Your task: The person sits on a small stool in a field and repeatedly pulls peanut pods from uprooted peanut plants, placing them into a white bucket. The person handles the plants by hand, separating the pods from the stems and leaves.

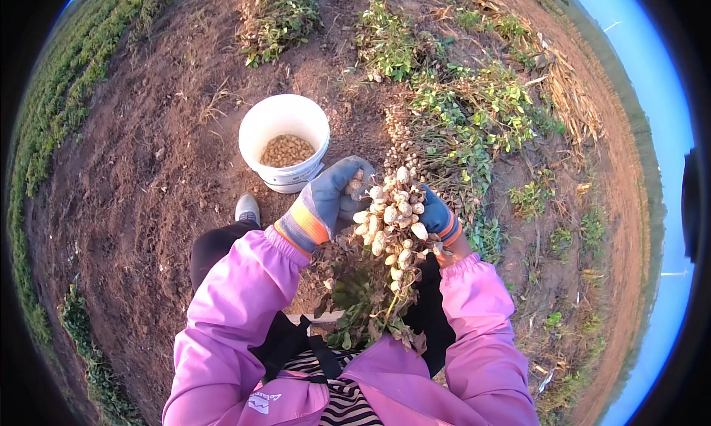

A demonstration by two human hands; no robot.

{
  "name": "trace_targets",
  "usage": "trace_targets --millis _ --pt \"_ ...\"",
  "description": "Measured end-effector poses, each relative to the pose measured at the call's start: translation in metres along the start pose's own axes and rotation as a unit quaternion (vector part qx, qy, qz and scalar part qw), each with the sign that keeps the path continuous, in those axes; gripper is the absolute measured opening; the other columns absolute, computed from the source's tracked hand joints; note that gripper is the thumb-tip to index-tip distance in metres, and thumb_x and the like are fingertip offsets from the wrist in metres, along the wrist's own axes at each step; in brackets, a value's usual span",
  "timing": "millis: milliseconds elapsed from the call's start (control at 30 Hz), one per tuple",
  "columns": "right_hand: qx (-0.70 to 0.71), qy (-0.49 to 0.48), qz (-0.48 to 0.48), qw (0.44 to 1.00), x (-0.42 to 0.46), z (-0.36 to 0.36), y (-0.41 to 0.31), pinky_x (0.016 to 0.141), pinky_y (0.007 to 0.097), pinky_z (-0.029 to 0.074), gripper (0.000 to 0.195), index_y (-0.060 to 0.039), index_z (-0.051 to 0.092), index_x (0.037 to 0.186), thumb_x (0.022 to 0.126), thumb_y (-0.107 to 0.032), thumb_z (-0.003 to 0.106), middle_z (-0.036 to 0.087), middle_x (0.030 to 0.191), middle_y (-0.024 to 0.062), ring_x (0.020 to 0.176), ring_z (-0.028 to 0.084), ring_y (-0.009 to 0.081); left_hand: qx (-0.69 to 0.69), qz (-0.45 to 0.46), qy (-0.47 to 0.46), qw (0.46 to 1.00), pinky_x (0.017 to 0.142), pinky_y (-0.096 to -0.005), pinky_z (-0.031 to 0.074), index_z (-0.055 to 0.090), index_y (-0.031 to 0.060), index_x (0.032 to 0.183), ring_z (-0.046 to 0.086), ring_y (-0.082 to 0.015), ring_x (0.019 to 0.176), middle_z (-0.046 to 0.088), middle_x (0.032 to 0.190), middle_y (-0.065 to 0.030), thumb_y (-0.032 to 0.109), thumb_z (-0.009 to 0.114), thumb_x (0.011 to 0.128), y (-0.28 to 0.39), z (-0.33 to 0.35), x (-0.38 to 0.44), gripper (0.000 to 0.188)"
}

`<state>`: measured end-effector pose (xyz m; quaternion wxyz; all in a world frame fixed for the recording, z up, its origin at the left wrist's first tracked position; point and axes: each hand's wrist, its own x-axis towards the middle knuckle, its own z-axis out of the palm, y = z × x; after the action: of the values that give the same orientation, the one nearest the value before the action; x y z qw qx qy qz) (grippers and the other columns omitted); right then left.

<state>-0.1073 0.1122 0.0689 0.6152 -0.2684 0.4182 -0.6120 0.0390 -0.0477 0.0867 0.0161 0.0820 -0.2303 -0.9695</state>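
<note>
A peanut plant hangs in front of me with its cluster of pale pods point(391, 212) uppermost and its wilted leaves point(361, 301) trailing down towards my lap. My right hand point(436, 212), in a grey and orange work glove, grips the plant at the right side of the cluster. On the other side, my gloved left hand point(336, 195) is curled around a few loose peanut pods point(354, 183), close against the bunch. Just beyond that hand stands a white plastic bucket point(256, 158) with peanut pods point(287, 150) covering its bottom.
A row of pulled peanut plants point(472, 104) lies ahead and to the right, pods exposed along its near edge. Bare brown soil point(150, 165) spreads to the left. My shoe point(247, 208) rests near the bucket. Dry corn stalks point(566, 87) lie farther right.
</note>
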Motion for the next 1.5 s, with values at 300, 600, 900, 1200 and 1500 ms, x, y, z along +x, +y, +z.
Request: trace_targets --millis 300,600,900,1200,1500 --pt "0.012 -0.008 0.012 1.000 0.002 -0.013 0.007 0.089 0.0335 0.045 0.062 0.0029 0.046 0.124 0.065 0.000 0.064 0.058 0.115 0.0106 0.104 0.056 0.0192 0.036 0.021 0.020 0.999 0.038 -0.0172 0.021 0.049 0.0096 0.076 0.027 -0.0022 0.043 0.037 0.060 0.0069 0.027 0.048 0.090 0.003 -0.001 0.002 0.022" --pt "-0.001 -0.030 0.002 1.000 0.001 0.018 -0.014 0.091 0.0353 0.044 0.056 0.0019 0.046 0.124 0.071 -0.001 0.063 0.058 0.115 0.0119 0.104 0.056 0.0199 0.190 0.034 0.056 0.980 0.040 -0.0156 0.021 0.056 0.0100 0.088 0.031 -0.0012 0.046 0.044 0.065 0.0072 0.033 0.050 0.089 0.015 -0.003 0.000 0.024" --pt "-0.125 -0.034 -0.043 0.991 0.005 0.001 -0.002 0.091 0.0335 0.044 0.053 0.0010 0.046 0.125 0.073 0.008 0.058 0.058 0.116 0.0093 0.103 0.056 0.0176 0.176 0.031 0.083 0.980 0.041 -0.0170 0.019 0.056 0.0094 0.091 0.030 -0.0024 0.048 0.041 0.067 0.0062 0.031 0.051 0.090 0.011 -0.006 0.003 0.022" --pt "-0.090 -0.004 -0.015 0.996 0.006 -0.006 0.003 0.087 0.0304 0.045 0.055 0.0015 0.050 0.121 0.067 0.007 0.061 0.060 0.111 0.0064 0.099 0.056 0.0151 0.181 0.021 0.099 0.978 0.038 -0.0181 0.019 0.057 0.0106 0.086 0.029 -0.0028 0.043 0.039 0.063 0.0064 0.026 0.047 0.087 0.008 -0.009 0.007 0.018" --pt "-0.088 0.024 -0.003 0.996 0.000 -0.003 0.000 0.089 0.0308 0.044 0.056 0.0007 0.049 0.122 0.069 0.005 0.064 0.059 0.113 0.0058 0.101 0.055 0.0136 0.143 0.002 0.098 0.985 0.039 -0.0176 0.017 0.053 0.0117 0.085 0.026 -0.0014 0.044 0.036 0.062 0.0081 0.032 0.048 0.089 0.010 -0.001 0.004 0.021"
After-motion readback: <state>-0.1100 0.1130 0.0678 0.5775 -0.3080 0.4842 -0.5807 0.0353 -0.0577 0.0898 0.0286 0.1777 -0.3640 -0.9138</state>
